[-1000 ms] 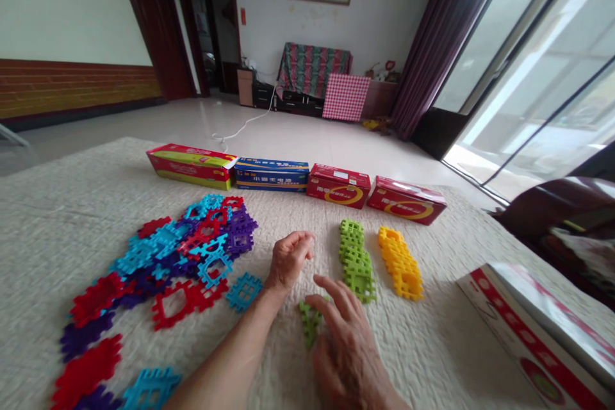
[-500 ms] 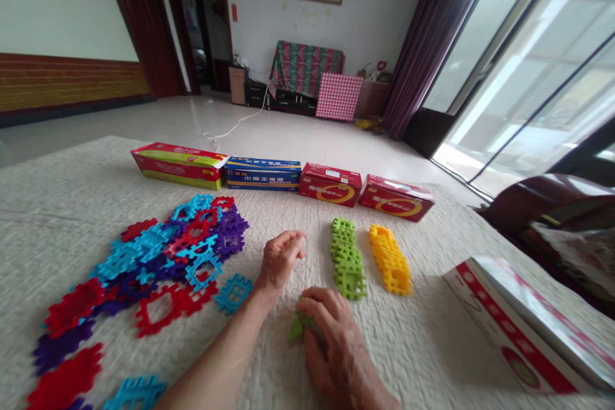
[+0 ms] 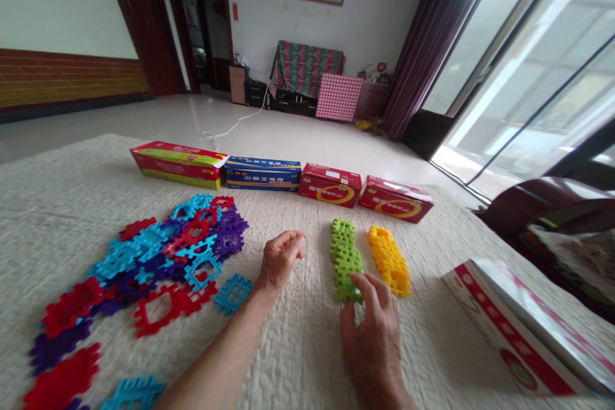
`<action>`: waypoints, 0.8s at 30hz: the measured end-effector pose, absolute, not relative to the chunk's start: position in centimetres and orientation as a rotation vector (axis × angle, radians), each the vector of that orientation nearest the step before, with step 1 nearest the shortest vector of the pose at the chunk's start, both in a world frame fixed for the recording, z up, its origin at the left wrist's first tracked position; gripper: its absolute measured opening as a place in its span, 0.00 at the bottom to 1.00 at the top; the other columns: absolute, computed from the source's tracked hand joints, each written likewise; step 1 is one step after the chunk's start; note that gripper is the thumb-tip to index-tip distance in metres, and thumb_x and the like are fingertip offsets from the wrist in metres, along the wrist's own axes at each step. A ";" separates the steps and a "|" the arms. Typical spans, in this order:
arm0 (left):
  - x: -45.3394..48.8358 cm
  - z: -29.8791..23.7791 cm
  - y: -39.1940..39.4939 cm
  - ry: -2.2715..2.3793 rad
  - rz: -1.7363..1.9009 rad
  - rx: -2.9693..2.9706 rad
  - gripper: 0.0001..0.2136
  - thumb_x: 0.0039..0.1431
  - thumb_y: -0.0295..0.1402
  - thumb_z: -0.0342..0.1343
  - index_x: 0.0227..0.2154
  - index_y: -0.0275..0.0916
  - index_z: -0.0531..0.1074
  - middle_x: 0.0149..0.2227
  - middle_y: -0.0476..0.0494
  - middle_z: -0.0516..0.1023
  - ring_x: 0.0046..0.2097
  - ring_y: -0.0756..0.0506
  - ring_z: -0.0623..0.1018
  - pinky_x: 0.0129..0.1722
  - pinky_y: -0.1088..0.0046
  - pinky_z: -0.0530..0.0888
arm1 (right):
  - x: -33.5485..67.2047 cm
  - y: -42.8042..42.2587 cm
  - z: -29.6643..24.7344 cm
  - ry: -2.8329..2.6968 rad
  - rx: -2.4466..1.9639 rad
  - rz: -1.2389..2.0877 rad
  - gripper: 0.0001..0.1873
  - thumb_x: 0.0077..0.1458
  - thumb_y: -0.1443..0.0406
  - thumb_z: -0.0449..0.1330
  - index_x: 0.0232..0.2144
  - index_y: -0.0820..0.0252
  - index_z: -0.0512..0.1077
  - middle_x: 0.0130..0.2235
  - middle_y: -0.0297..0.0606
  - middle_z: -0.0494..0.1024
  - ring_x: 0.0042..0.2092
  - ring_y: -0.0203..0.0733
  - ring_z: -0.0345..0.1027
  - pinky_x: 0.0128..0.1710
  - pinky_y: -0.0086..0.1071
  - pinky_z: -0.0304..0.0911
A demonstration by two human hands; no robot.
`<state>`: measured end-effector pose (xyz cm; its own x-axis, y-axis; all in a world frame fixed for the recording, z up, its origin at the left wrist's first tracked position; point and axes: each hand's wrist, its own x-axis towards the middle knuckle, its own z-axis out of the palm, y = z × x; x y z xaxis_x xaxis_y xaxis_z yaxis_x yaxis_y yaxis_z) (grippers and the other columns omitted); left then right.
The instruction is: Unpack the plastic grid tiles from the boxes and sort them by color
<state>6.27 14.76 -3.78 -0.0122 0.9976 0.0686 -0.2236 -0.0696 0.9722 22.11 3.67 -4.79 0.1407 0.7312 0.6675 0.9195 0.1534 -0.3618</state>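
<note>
My left hand (image 3: pixel 282 257) is closed, its fingers curled in above the mat, with no object showing in it. It is between a loose blue tile (image 3: pixel 234 293) and the row of green interlocking tiles (image 3: pixel 343 245). My right hand (image 3: pixel 373 327) is at the near end of that row. Its thumb and index finger are pinched around the edge of a green tile (image 3: pixel 346 288), partly covered by the fingers. A row of yellow tiles (image 3: pixel 387 256) lies just to the right. On the left is a mixed heap of blue, red and purple tiles (image 3: pixel 144 243).
Along the mat's (image 3: pixel 288 359) far side stand a red and yellow box (image 3: pixel 179 165), a blue box (image 3: pixel 263 174) and two red boxes (image 3: pixel 330 186). A larger white and red box (image 3: pixel 514 327) lies at the right. Beyond are a cloth-draped cabinet (image 3: pixel 307 67) and glass doors (image 3: pixel 509 57).
My right hand has moved right and slightly forward, from the bare mat with a green tile to the near end of the green row. My left hand has stayed still.
</note>
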 end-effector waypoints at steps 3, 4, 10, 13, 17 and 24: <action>6.3 -3.8 14.8 1.018 1.367 1.090 0.14 0.49 0.44 0.60 0.31 0.37 0.78 0.18 0.52 0.70 0.24 0.50 0.69 0.29 0.75 0.67 | 22.2 3.6 -4.6 -1.635 -1.628 -0.306 0.22 0.49 0.72 0.53 0.49 0.60 0.65 0.48 0.47 0.69 0.48 0.53 0.64 0.46 0.52 0.64; 6.3 -3.8 14.7 1.023 1.368 1.088 0.14 0.49 0.44 0.60 0.30 0.37 0.78 0.18 0.51 0.70 0.24 0.50 0.69 0.29 0.75 0.67 | 22.1 3.6 -4.6 -1.639 -1.623 -0.306 0.22 0.49 0.72 0.53 0.49 0.60 0.65 0.48 0.48 0.69 0.49 0.53 0.64 0.46 0.52 0.64; 6.3 -4.1 14.8 1.003 1.366 1.122 0.13 0.51 0.43 0.58 0.31 0.37 0.78 0.18 0.52 0.69 0.24 0.51 0.70 0.30 0.75 0.68 | 21.0 3.4 -4.0 -1.665 -1.466 -0.307 0.19 0.52 0.71 0.52 0.47 0.58 0.65 0.47 0.45 0.70 0.48 0.50 0.65 0.46 0.49 0.64; 6.3 -4.0 14.8 1.026 1.357 1.152 0.14 0.52 0.43 0.56 0.32 0.37 0.77 0.18 0.52 0.69 0.24 0.51 0.70 0.28 0.75 0.68 | 20.4 3.6 -3.9 -1.718 -1.430 -0.311 0.15 0.53 0.71 0.52 0.44 0.57 0.68 0.44 0.43 0.72 0.46 0.48 0.65 0.46 0.47 0.64; 6.4 -3.8 14.7 1.075 1.334 1.243 0.15 0.52 0.43 0.54 0.31 0.37 0.77 0.18 0.51 0.69 0.23 0.50 0.69 0.27 0.75 0.67 | 20.2 4.0 -4.2 -1.759 -1.397 -0.393 0.12 0.53 0.71 0.53 0.40 0.57 0.69 0.42 0.42 0.73 0.44 0.49 0.66 0.45 0.47 0.64; 7.0 -4.0 15.0 1.264 1.247 1.445 0.12 0.54 0.36 0.51 0.33 0.37 0.78 0.20 0.48 0.73 0.25 0.49 0.70 0.26 0.74 0.66 | 20.3 4.5 -4.7 -1.825 -1.385 -0.517 0.11 0.54 0.69 0.52 0.39 0.58 0.71 0.42 0.45 0.76 0.45 0.52 0.68 0.46 0.48 0.63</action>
<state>7.03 15.00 -4.03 0.0022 0.9880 0.1548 0.1682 -0.1529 0.9738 20.26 4.52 -4.70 -0.1102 0.6233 0.7742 0.9367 0.3256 -0.1287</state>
